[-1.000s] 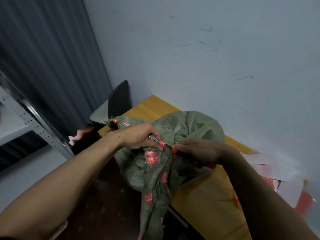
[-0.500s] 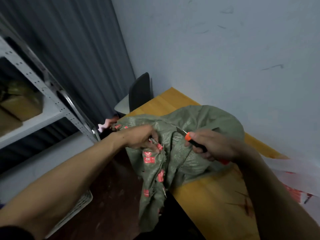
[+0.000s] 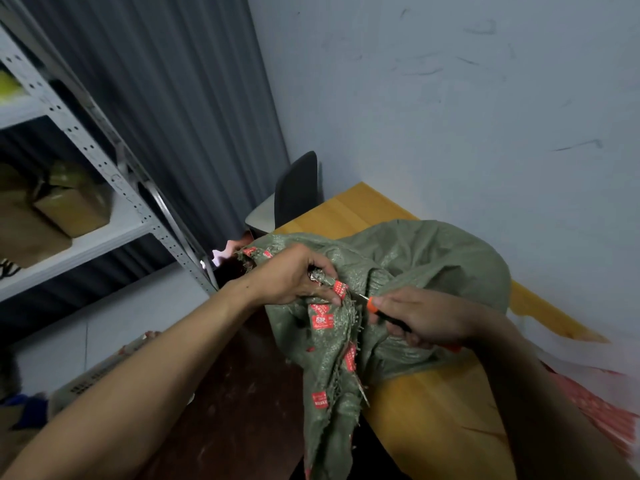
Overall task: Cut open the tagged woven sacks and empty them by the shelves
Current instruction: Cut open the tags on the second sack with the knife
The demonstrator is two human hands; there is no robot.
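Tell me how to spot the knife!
Find the yellow wooden table against the pale wall; a green woven sack with red tags lies on it. At the sack's bunched neck, the right hand grips the knife. Only it has a black handle with an orange collar.

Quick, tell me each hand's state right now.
Left hand: closed, gripping the bunched neck of the green sack.
Right hand: closed around the orange-handled knife, blade at the sack's neck.

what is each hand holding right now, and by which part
The left hand pinches the green woven sack at its bunched neck; the right hand grips a knife by its orange-and-black handle, blade tip at that neck.
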